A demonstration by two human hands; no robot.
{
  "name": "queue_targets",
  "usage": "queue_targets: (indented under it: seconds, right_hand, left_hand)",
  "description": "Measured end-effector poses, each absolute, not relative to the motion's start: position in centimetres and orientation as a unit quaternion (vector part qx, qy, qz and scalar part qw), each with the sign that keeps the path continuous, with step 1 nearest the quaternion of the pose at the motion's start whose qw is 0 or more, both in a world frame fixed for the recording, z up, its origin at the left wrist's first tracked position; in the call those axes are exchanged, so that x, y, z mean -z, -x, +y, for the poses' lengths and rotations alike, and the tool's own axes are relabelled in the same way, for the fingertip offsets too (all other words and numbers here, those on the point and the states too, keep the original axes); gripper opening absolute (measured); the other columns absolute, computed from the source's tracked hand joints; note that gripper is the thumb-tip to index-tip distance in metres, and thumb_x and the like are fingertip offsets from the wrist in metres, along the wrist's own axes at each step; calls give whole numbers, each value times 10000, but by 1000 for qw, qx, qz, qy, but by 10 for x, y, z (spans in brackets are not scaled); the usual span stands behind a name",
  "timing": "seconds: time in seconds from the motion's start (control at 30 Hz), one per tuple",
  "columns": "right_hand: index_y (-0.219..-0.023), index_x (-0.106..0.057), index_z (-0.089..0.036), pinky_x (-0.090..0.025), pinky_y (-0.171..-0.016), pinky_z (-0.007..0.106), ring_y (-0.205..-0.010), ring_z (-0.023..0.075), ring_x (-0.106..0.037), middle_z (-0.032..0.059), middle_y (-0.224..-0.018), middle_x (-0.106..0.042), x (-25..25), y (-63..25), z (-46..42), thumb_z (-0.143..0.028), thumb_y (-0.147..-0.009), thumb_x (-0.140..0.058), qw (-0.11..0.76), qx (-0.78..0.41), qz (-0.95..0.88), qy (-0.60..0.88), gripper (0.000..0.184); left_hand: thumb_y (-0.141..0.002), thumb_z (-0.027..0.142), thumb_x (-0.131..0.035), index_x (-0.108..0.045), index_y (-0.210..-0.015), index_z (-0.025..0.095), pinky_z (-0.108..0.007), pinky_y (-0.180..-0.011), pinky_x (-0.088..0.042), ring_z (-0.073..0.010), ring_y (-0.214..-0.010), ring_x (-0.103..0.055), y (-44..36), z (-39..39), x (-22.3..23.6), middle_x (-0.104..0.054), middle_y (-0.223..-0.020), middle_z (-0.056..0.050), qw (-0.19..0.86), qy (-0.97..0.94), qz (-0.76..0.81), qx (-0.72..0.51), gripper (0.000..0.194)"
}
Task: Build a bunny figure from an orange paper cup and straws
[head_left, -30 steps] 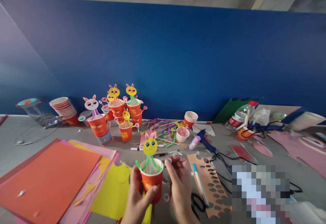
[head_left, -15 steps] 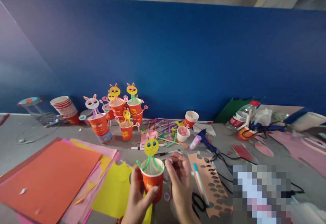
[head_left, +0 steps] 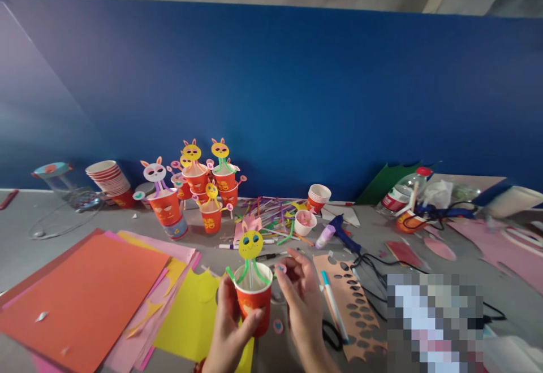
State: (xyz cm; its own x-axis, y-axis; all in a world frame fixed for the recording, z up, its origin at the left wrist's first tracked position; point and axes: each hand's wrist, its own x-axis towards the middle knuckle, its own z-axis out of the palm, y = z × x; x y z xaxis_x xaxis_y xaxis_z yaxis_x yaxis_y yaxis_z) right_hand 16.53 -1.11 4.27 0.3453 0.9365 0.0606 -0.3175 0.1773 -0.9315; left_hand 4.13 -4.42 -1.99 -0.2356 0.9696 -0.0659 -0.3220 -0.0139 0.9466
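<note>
My left hand [head_left: 233, 325] is wrapped round an upright red paper cup [head_left: 253, 300]. Out of this cup rises a round yellow paper face [head_left: 250, 244] with pink ears and blue eyes, on green stems that look like drinking straws; one green end sticks out past the left rim. Close to the right rim, my right hand [head_left: 300, 296] pinches a small pink paper disc [head_left: 280, 269] between thumb and fingers. On the table between the hands lies another pink disc [head_left: 278, 326] with a blue heart. Black-handled scissors [head_left: 332, 335] lie partly hidden beside my right wrist.
Finished-looking cup figures [head_left: 212, 215] stand at the back left. Coloured paper sheets [head_left: 80, 299] cover the left side. Loose straws [head_left: 271, 215] lie at the back. Right of my hands are a punched orange sheet [head_left: 360, 339], a marker [head_left: 335, 305] and a blue glue gun [head_left: 344, 234] with cables.
Almost nothing differs. The cup has shifted very slightly left, and the pinched disc stays near its right rim.
</note>
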Motion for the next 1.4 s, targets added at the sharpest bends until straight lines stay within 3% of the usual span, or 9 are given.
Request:
queue_targets:
  seconds: [0.17, 0.3, 0.37, 0.47, 0.53, 0.7, 0.87, 1.13, 1.4]
  right_hand:
    - [-1143, -652, -229, -543, -646, 264, -734, 177, -661, 17, -833, -704, -44, -167, -13, -357, -803, -812, 684, -442, -357, 458, 397]
    - [-1292, -606, -239, -568, -709, 314, -884, 231, -695, 96, -1099, -722, -37, -183, -12, -414, -846, -752, 676, -436, -387, 450, 501]
    - [-1211, -660, -226, -564, -720, 314, -885, 234, -697, 102, -1126, -724, -30, -196, -12, -426, -876, -711, 651, -408, -412, 490, 393]
    - [-939, -725, -202, -549, -701, 306, -792, 235, -699, 67, -876, -747, -19, -218, -15, -389, -890, -673, 536, -394, -521, 535, 200]
    - [-867, -716, -209, -536, -693, 308, -772, 234, -691, 54, -818, -733, -13, -228, -22, -298, -900, -623, 449, -364, -615, 536, 133]
    - [-859, -699, -217, -520, -752, 344, -878, 260, -672, 59, -878, -716, 0, -235, -45, -38, -809, -573, 251, -235, -770, 537, 225]
    - [-930, -700, -191, -525, -817, 431, -952, 315, -655, 100, -960, -698, 7, -225, -50, -71, -837, -614, 129, -168, -804, 555, 174]
    - [-879, -636, -208, -519, -804, 397, -926, 284, -657, 55, -937, -687, 6, -218, -49, 4, -784, -622, 154, -167, -806, 547, 233]
    - [-846, -572, -229, -520, -723, 327, -818, 227, -658, 13, -821, -675, 1, -224, -50, 56, -785, -574, 268, -185, -819, 472, 291]
  left_hand:
    - [-670, 408, -874, -423, -1370, 220, -385, -1086, -463, -372, -1372, -491, -34, -43, 28, -523, -1461, -179, 529, -347, 475, -611, 854]
    - [-700, 397, -862, -423, -1364, 230, -382, -1069, -480, -349, -1325, -542, -29, -40, 28, -553, -1432, -164, 542, -354, 462, -606, 813]
    - [-743, 396, -833, -431, -1354, 237, -373, -1050, -492, -322, -1277, -580, -29, -38, 22, -578, -1398, -146, 545, -363, 450, -607, 749]
    - [-776, 387, -808, -471, -1307, 231, -353, -1007, -512, -285, -1188, -629, -27, -37, 12, -620, -1323, -122, 540, -384, 440, -606, 649]
    - [-780, 390, -802, -476, -1281, 228, -343, -984, -520, -268, -1149, -643, -24, -36, 6, -628, -1287, -112, 535, -391, 441, -605, 619]
    - [-794, 406, -782, -434, -1306, 241, -362, -1009, -504, -274, -1186, -622, -15, -37, 0, -617, -1284, -109, 519, -393, 476, -591, 641]
    - [-820, 451, -735, -386, -1382, 244, -411, -1029, -493, -303, -1230, -606, -7, -41, 7, -588, -1358, -148, 493, -437, 497, -565, 693]
    - [-879, 503, -640, -238, -1511, 230, -389, -755, -610, -250, -890, -736, 32, -47, 9, -675, -1249, -147, 345, -570, 639, -385, 797]
    - [-896, 546, -596, -286, -1508, 200, -450, -821, -614, -303, -1016, -735, 35, -44, 16, -700, -1165, -149, 220, -639, 661, -327, 769]
